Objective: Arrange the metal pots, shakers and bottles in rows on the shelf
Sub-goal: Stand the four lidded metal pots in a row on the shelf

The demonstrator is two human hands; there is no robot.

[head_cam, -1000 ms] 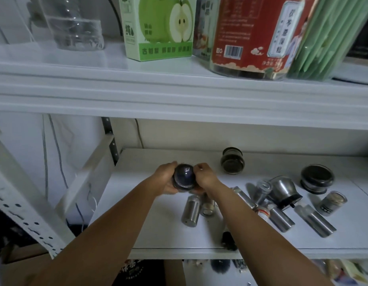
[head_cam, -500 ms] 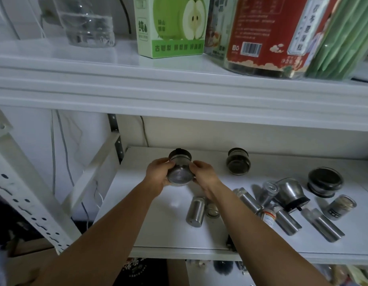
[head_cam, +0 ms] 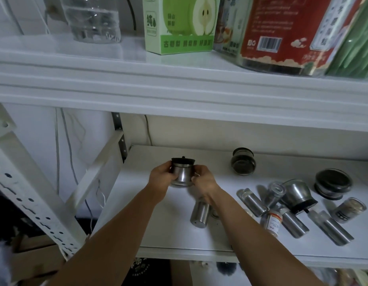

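Note:
A small metal pot [head_cam: 182, 172] with a black lid stands upright near the back left of the white shelf [head_cam: 150, 228]. My left hand [head_cam: 160, 178] and my right hand [head_cam: 203, 180] grip it from either side. A second pot [head_cam: 243, 164] lies on its side further right at the back. A third pot [head_cam: 298, 195] lies tipped, and a black-lidded pot [head_cam: 332, 183] sits at the right. A metal shaker [head_cam: 200, 214] lies below my right wrist. Several metal bottles [head_cam: 254, 202] and a red-labelled bottle [head_cam: 273, 221] lie scattered at the right.
The upper shelf [head_cam: 179, 83] overhangs close above and carries a clear plastic bottle [head_cam: 92, 19], a green pear carton [head_cam: 179, 23] and a big red jar [head_cam: 282, 32]. A white perforated rack post [head_cam: 34, 203] slants at the left. A wall closes the shelf's back.
Both hands have turned the pot from lying with its lid toward me to upright and carried it toward the back left of the shelf, down onto the surface.

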